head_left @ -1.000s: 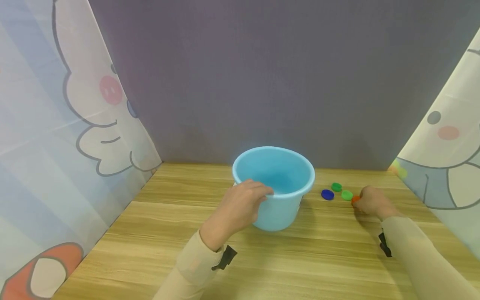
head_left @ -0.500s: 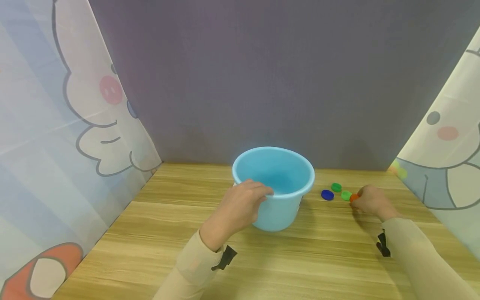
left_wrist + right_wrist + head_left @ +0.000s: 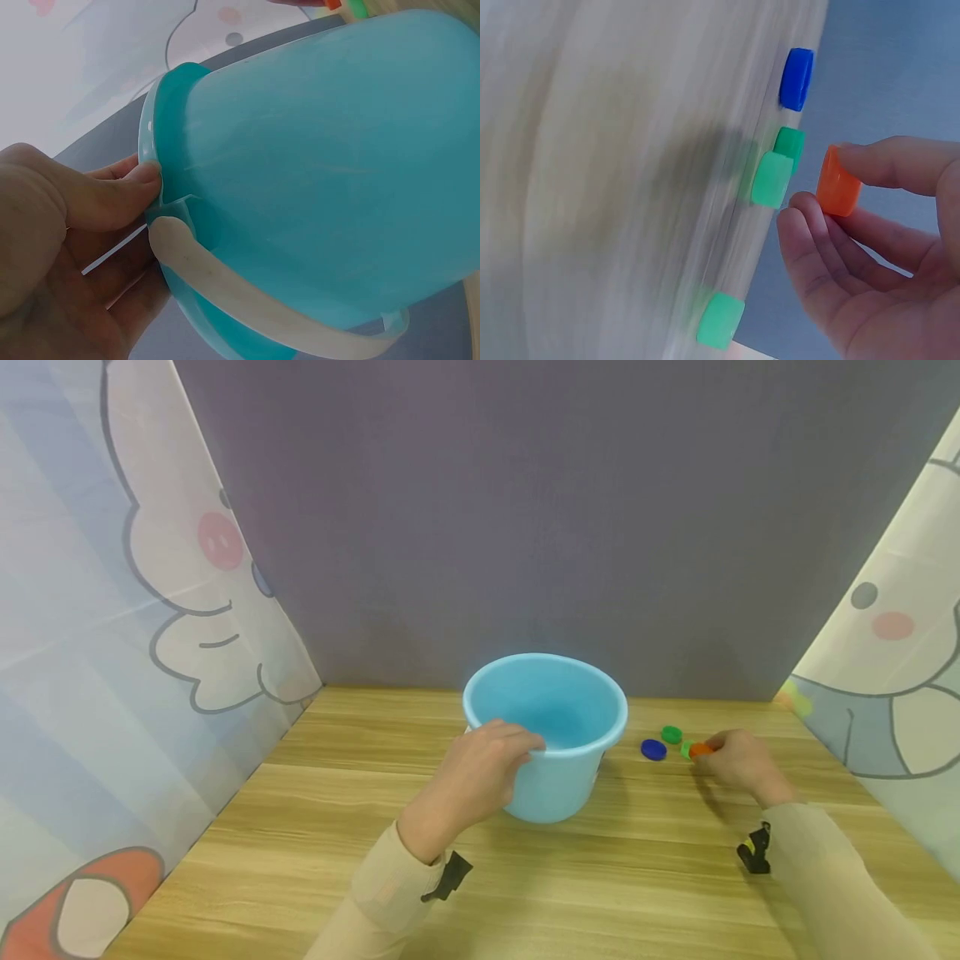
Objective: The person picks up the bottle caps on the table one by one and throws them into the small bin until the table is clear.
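Observation:
My left hand (image 3: pixel 483 768) grips the near left rim of a light blue bucket (image 3: pixel 558 785), thumb outside and fingers over the edge. The bucket's white handle (image 3: pixel 262 307) hangs down its side in the left wrist view. At the right, my right hand (image 3: pixel 746 764) pinches an orange bottle cap (image 3: pixel 840 182) between thumb and fingers, lifted off the table. Beside it lie a blue cap (image 3: pixel 654 749), a dark green cap (image 3: pixel 672 734) and a light green cap (image 3: pixel 772 179), partly covered by the orange one in the head view. Another light green cap (image 3: pixel 721 320) shows only in the right wrist view.
All stands on a wood-grain table (image 3: pixel 315 860). A dark grey panel (image 3: pixel 525 527) rises behind it. Printed cartoon curtains flank it, one curtain (image 3: pixel 150 635) on the left and one curtain (image 3: pixel 900 693) on the right.
My right hand has moved slightly left with the orange cap, which now overlaps the light green cap in the head view. My left hand and the bucket stay put.

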`<state>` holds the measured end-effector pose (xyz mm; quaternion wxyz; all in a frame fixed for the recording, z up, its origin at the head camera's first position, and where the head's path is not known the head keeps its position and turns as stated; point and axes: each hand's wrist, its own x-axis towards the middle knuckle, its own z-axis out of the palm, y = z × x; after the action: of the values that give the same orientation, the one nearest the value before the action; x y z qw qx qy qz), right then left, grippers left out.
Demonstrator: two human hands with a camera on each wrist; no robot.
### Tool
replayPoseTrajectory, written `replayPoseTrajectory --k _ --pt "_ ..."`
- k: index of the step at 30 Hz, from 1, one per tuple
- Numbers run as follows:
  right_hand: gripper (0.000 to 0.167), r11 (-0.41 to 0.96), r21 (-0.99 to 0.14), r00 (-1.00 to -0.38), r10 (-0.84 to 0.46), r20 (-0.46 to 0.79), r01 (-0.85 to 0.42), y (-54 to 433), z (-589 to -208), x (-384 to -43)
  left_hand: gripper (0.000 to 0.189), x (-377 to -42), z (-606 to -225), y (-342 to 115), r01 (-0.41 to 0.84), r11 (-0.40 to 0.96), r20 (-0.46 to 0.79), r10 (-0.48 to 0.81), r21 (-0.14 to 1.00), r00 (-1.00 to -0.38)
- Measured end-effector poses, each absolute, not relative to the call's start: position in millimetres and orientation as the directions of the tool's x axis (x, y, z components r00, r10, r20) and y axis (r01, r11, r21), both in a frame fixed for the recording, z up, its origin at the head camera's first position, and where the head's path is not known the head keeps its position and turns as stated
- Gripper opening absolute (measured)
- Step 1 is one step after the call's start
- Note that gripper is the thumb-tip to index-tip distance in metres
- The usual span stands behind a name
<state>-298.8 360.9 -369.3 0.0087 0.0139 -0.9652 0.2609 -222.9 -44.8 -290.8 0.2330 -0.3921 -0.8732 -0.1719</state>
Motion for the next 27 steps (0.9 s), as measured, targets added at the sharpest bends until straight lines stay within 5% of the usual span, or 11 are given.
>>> replayPoseTrajectory --k 11,27 --pt "0.048 0.789 -0.613 -0.996 0.013 0.093 -0.047 351 -380 -293 0.022 -224 -292 -45 0.761 0.639 0.536 0.608 0.108 -0.586" --pt "0.062 0.656 -0.754 -0.995 0.066 0.075 -0.013 330 -380 -285 0.023 -224 -293 -46 0.763 0.637 0.541 0.608 0.105 -0.582"
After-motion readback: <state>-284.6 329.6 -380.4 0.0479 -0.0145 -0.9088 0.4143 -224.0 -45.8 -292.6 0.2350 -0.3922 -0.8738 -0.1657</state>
